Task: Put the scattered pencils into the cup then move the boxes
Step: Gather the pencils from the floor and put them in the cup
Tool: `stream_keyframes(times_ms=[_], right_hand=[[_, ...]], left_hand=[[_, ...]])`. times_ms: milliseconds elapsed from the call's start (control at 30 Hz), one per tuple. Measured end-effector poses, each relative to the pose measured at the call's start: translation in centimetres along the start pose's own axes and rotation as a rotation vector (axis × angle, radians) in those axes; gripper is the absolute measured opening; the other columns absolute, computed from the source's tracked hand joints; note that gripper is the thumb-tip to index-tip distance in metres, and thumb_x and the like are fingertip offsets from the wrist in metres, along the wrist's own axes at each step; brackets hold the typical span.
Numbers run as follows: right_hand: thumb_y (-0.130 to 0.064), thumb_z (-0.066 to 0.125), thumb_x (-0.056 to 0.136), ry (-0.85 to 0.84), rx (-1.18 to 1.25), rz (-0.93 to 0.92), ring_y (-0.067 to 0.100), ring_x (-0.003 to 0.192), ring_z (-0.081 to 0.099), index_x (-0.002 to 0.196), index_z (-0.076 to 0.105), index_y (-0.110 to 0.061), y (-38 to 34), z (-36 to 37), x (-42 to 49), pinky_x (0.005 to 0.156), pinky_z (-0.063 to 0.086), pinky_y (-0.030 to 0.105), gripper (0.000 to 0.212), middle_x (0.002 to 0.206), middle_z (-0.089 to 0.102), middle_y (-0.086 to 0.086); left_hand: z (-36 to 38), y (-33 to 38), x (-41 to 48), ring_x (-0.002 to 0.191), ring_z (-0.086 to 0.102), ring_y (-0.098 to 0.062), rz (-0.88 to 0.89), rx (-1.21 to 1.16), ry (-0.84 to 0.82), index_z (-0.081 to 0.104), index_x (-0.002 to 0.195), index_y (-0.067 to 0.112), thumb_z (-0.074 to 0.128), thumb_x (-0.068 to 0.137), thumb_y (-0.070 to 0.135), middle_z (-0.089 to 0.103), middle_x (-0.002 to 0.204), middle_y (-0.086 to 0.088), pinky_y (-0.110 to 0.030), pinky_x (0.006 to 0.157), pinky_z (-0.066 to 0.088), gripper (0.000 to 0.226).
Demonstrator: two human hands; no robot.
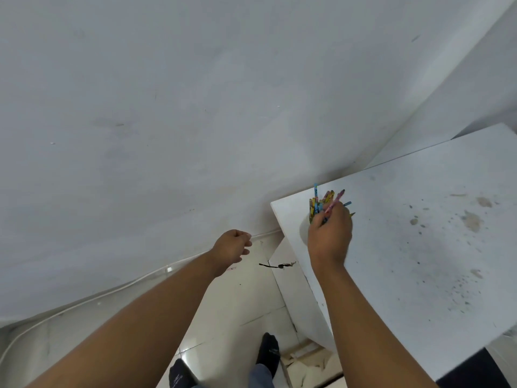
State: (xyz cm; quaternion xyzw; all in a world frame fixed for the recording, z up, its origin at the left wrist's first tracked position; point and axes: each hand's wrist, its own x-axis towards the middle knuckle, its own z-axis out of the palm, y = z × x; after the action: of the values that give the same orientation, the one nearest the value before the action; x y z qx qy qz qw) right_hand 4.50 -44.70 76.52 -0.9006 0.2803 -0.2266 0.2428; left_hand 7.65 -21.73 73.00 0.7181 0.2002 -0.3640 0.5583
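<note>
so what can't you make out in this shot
Head view only:
- White cup: hidden behind the right hand, so only the bundle of colourful patterned pencils shows.
- Boxes: none in frame.
- White stained tabletop: cut off by the right edge.
- Left hand: curled, contents unclear.

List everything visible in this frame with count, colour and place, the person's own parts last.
Pencils: a bunch, blue, yellow and pink, upright at the table's near-left corner, under the right hand; the cup is hidden.
Table: one, white with dark stains, right side.
Wall: grey-white, upper left.
Cable: one, white, along the wall's foot.
Cord: one, dark, on the floor beside the table.
Floor: pale tiles, bottom centre.
Feet: two, dark socks, bottom centre.
Left hand: loosely curled, empty, over the floor.
Right hand: gripping the pencils.
</note>
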Motion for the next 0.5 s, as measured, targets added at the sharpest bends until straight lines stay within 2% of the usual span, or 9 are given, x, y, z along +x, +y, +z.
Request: stream_keyframes(times_ms=[67, 200, 267, 333, 400, 467, 500], right_hand=[[-0.032, 0.038, 0.095, -0.061, -0.010, 0.070, 0.025, 0.106, 0.060, 0.119, 0.055, -0.013, 0.6, 0.1, -0.2, 0.088, 0.058, 0.046, 0.036, 0.114, 0.061, 0.006], [-0.021, 0.055, 0.093, -0.042, 0.067, 0.148, 0.032, 0.116, 0.059, 0.126, 0.049, -0.015, 0.1, 0.3, -0.8, 0.089, 0.060, 0.050, 0.033, 0.127, 0.052, 0.008], [-0.017, 0.058, 0.093, 0.008, 0.055, 0.132, 0.035, 0.120, 0.056, 0.129, 0.047, -0.013, -1.0, 0.5, -1.6, 0.091, 0.059, 0.047, 0.038, 0.130, 0.049, 0.012], [-0.015, 0.056, 0.094, 0.046, 0.016, 0.050, 0.033, 0.121, 0.053, 0.128, 0.049, -0.009, -2.5, 0.3, -2.5, 0.087, 0.055, 0.041, 0.035, 0.132, 0.050, 0.016], [-0.013, 0.055, 0.093, 0.013, 0.077, -0.056, 0.028, 0.105, 0.056, 0.121, 0.051, -0.012, -4.0, 1.2, -4.4, 0.074, 0.054, 0.036, 0.028, 0.124, 0.051, 0.011], [-0.011, 0.057, 0.092, -0.098, 0.123, -0.114, 0.024, 0.085, 0.057, 0.116, 0.053, -0.016, -4.9, 3.4, -6.9, 0.060, 0.051, 0.034, 0.026, 0.115, 0.051, 0.006], [-0.012, 0.056, 0.092, -0.168, 0.127, -0.123, 0.023, 0.081, 0.057, 0.116, 0.053, -0.018, -5.1, 4.6, -8.3, 0.057, 0.051, 0.036, 0.025, 0.114, 0.051, 0.004]], left_hand=[[-0.1, -0.2, -0.3, 0.086, 0.068, -0.016, 0.005, -0.007, -0.001, 0.066, 0.111, 0.017, 0.060, 0.099, 0.035, 0.073, 0.109, -0.001, -0.039, 0.088, 0.057, 0.022], [-1.0, -1.2, -0.8, 0.084, 0.067, -0.015, 0.005, 0.006, 0.002, 0.066, 0.113, 0.016, 0.059, 0.100, 0.034, 0.073, 0.109, -0.001, -0.037, 0.085, 0.056, 0.023], [-2.0, -2.0, -0.8, 0.085, 0.068, -0.016, 0.001, -0.006, 0.010, 0.066, 0.114, 0.015, 0.059, 0.100, 0.033, 0.073, 0.107, -0.001, -0.035, 0.083, 0.055, 0.024], [-2.6, -2.4, -0.9, 0.084, 0.067, -0.016, 0.009, -0.005, 0.028, 0.065, 0.114, 0.013, 0.059, 0.101, 0.031, 0.072, 0.103, 0.000, -0.031, 0.075, 0.052, 0.023], [-3.6, -3.1, -0.8, 0.082, 0.065, -0.016, 0.030, -0.001, 0.071, 0.065, 0.113, 0.012, 0.058, 0.101, 0.027, 0.071, 0.101, -0.001, -0.028, 0.070, 0.050, 0.020], [-4.8, -4.3, 0.0, 0.081, 0.066, -0.016, 0.051, 0.000, 0.116, 0.066, 0.110, 0.011, 0.058, 0.101, 0.025, 0.072, 0.102, -0.003, -0.026, 0.066, 0.050, 0.018], [-5.3, -5.0, 0.4, 0.080, 0.066, -0.016, 0.059, -0.004, 0.135, 0.067, 0.108, 0.012, 0.059, 0.100, 0.024, 0.072, 0.103, -0.004, -0.025, 0.065, 0.049, 0.017]])
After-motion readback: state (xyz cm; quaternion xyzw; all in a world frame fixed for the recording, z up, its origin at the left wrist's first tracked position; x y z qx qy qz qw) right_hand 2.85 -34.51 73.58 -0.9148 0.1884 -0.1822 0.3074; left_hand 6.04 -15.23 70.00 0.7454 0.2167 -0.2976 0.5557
